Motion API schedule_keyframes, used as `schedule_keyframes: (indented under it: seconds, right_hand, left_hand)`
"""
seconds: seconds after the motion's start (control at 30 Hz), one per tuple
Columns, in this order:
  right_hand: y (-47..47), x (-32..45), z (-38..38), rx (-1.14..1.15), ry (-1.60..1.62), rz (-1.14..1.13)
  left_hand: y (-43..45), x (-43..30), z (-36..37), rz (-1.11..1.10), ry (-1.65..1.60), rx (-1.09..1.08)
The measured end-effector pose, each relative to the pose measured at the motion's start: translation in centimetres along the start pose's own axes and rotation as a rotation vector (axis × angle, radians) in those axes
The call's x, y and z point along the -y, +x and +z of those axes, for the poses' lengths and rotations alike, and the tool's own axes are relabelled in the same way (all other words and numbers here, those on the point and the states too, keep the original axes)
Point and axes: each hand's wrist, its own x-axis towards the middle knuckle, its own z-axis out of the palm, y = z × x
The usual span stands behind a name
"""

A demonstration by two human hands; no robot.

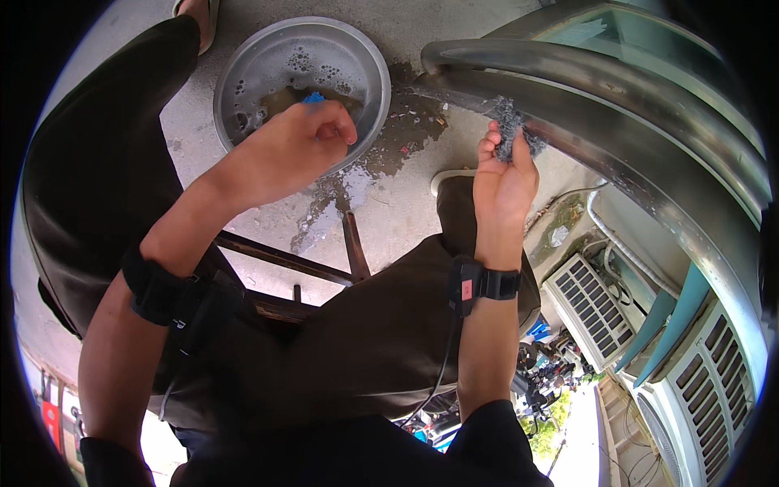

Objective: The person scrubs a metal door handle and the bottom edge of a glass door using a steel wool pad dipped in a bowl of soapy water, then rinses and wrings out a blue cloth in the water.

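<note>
Over the near side of a round metal basin [382, 115], my left hand [298, 143] has its fingers curled. A small blue thing [314, 97] shows just beyond its knuckles; whether the hand holds it or it lies in the basin, I cannot tell. Foamy, murky water [316, 64] covers the basin's bottom. To the right, my right hand [506, 176] is palm up, gripping a grey scouring pad [508, 125] of steel-wool-like fibres. The pad is close against the lower edge of a worn metal rail [584, 115]; contact is not certain.
Dark wet patches [420, 131] mark the concrete floor beside the basin. Between my legs are dark bars of a frame [292, 259]. Glass [645, 36] fills part of the metal railing. Air-conditioner units [593, 310] and a white hose [627, 243] sit below the rail at right.
</note>
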Motion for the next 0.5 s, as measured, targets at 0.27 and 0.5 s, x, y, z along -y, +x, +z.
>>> schedule_keyframes:
  seconds: [0.27, 0.5]
  right_hand:
    - [1.0, 0.7, -1.4, 0.051, 0.141, 0.309]
    - [3.9, -0.4, -3.8, 0.028, -0.002, 0.418]
  left_hand:
    - [1.9, -2.6, -4.8, 0.049, 0.573, 0.049]
    - [5.1, 0.7, -1.0, 0.433, 1.431, -0.001]
